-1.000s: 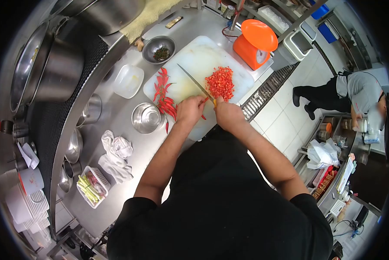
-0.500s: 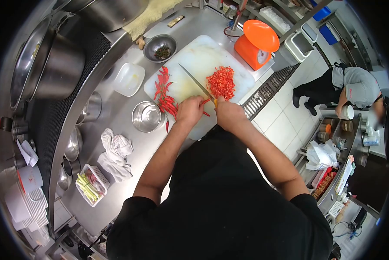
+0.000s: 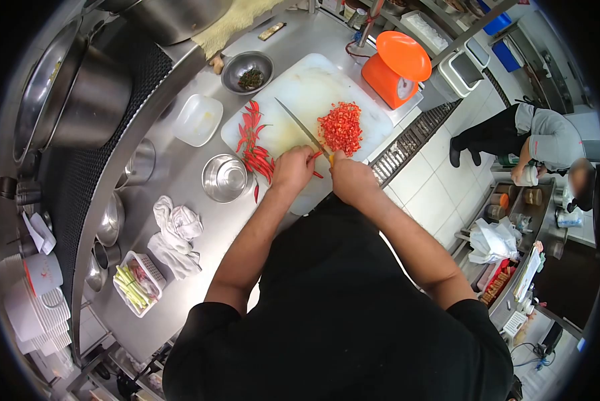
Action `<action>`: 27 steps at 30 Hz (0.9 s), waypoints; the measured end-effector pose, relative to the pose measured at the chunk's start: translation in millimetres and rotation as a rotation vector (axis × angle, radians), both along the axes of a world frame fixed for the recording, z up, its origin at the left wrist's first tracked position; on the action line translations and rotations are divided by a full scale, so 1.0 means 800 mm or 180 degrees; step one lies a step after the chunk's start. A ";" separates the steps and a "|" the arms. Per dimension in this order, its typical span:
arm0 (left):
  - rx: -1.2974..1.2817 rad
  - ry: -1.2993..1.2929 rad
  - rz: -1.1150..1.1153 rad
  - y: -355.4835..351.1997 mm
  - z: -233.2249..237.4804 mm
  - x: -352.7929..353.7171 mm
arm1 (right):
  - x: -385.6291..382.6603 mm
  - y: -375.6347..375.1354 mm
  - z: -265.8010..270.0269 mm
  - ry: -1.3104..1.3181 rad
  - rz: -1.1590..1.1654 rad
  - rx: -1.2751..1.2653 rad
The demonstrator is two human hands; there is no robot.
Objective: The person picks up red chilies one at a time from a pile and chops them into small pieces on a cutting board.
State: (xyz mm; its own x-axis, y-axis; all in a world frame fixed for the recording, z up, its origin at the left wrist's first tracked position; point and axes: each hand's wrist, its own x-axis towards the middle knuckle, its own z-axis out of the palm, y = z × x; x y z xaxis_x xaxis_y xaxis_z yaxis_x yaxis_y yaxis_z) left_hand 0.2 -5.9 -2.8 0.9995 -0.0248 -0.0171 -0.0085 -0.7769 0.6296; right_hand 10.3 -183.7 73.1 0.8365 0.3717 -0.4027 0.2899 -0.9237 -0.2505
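My right hand is closed round the yellow handle of a long kitchen knife, whose blade points up and left across the white cutting board. Close beside it, my left hand pinches a red chili pepper near the blade, at the board's near side. A heap of chopped red chili lies to the right of the blade. Whole red chilies are spread along the board's left part, by my left hand. My fingers partly hide the held chili and the knife handle.
Left of the board stand a steel bowl, a white dish and a dark-filled metal bowl. An orange scale stands at the right. A crumpled cloth and a white basket lie nearer. Another person works at the far right.
My hands, the knife and the chilies hold nearly the same place. The other person at the right has lowered the white container and leaned slightly.
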 end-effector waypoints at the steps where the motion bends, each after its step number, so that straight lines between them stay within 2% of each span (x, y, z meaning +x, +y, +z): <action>1: -0.0033 0.0045 0.0023 -0.001 0.003 0.000 | -0.001 0.002 -0.015 0.0035 -0.0078 -0.0004; 5: -0.0058 0.0121 0.0071 0.001 0.012 0.003 | 0.007 0.001 -0.021 -0.0028 0.0024 0.0062; 11: -0.0021 0.0247 0.0094 -0.002 0.018 0.003 | 0.006 0.002 0.015 0.0086 0.0054 -0.0054; 14: -0.0001 0.0208 0.0123 -0.004 0.019 0.004 | 0.002 0.004 -0.023 0.0058 -0.0064 -0.0033; 17: -0.0046 0.0055 0.0149 0.000 0.010 0.007 | 0.009 0.008 -0.033 -0.0025 -0.0025 0.0046; 27: 0.0091 0.0083 0.0187 0.001 0.002 0.000 | 0.009 0.006 -0.027 -0.0134 0.0037 -0.0007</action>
